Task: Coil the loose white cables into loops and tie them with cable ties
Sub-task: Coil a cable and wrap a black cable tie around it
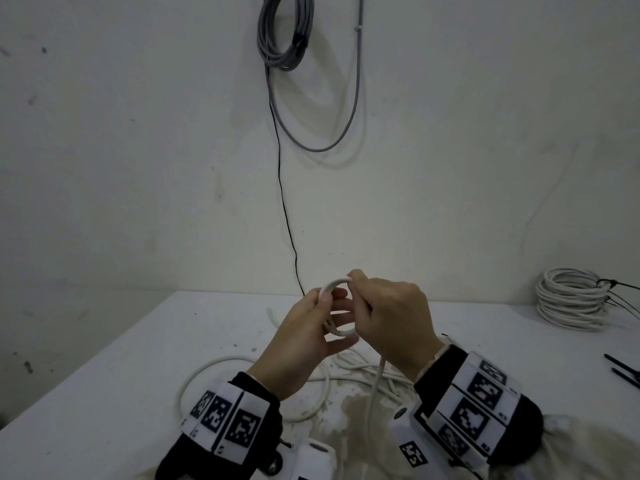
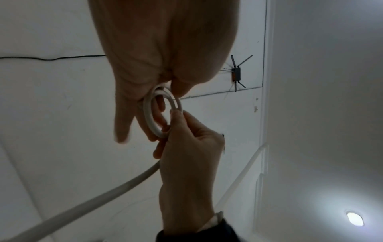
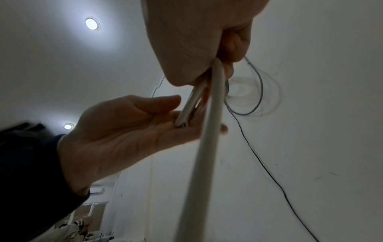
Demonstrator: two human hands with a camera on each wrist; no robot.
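Left hand [image 1: 304, 336] is raised above the counter [image 1: 104, 375] with its palm turned toward the other hand; its thumb presses the first small turns of the white cable [image 1: 337, 306] against nearly straight fingers, so the loop [image 2: 160, 113] keeps its shape while more cable is added. The right wrist view shows the cable's cut end [image 3: 182, 125] resting in that palm, which suggests the coil has only just been started from this end. Right hand [image 1: 394, 317], just beside the left and touching the far side of the loop, has its fingers curled round the cable, pinching it at the top of the ring. From under that hand the free length drops straight down to a slack tangle [image 1: 360, 368] lying on the counter below both wrists, with one wide bend [image 1: 194, 375] swinging out beneath the left wrist. Feeding from below probably lets the right hand draw up and lay on one turn at a time without dragging the whole heap.

Most of the cable seems still uncoiled, so this bundle looks to be at an early stage and no tie is on it. Well off to the right of the right hand sits a finished white coil [image 1: 571, 299] bound with black cable ties, and nearer on that side lie spare black cable ties [image 1: 623, 370], within reach once the loops are complete. Beyond both hands, a grey cable coil [image 1: 284, 32] hangs on the wall.
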